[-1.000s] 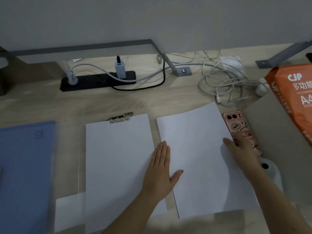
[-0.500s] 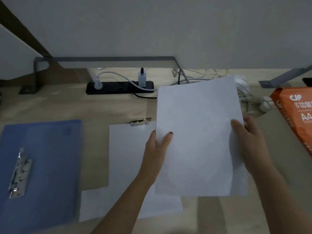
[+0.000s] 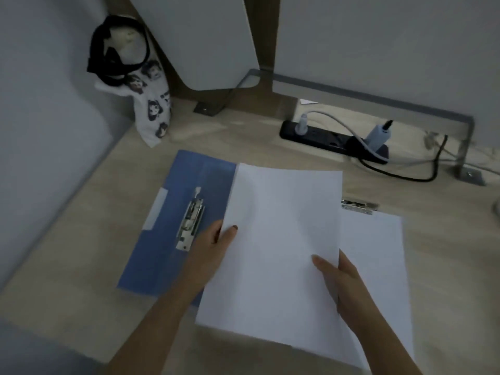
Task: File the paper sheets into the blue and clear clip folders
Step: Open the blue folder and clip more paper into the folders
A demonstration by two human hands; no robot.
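One pale wooden surface [image 3: 81,255] carries everything, and the open blue folder [image 3: 159,247] lying flat on it serves as the reference for the rest.

Largest of the loose things is a white paper sheet [image 3: 281,239], held up off the surface and slightly bowed. Its left edge overlaps the right part of the blue folder, and the rest of it reaches out past the folder's right side.

A second sheet [image 3: 378,266] lies flat to the right of the blue folder, partly hidden beneath the held sheet.

At the held sheet's left edge, over the blue folder's right half, the left hand [image 3: 213,247] pinches the paper, with the thumb on top and the fingers underneath. At the sheet's right edge, well to the right of the folder, the right hand [image 3: 343,280] grips it the same way, with the thumb lying on the upper face.

Behind the blue folder and to its right, a black power strip [image 3: 324,138] sits by the wall with plugs and cables in it.

Behind the folder's left corner, a white printed cloth pouch [image 3: 155,115] leans in the corner, with a black strap [image 3: 119,52] looped over its top.

On the blue folder's inner face, just left of the left hand, a metal spring clip [image 3: 190,226] lies bare with no paper under it.

Right of the folder, at the top edge of the second sheet, a small silver clip [image 3: 357,206] shows.
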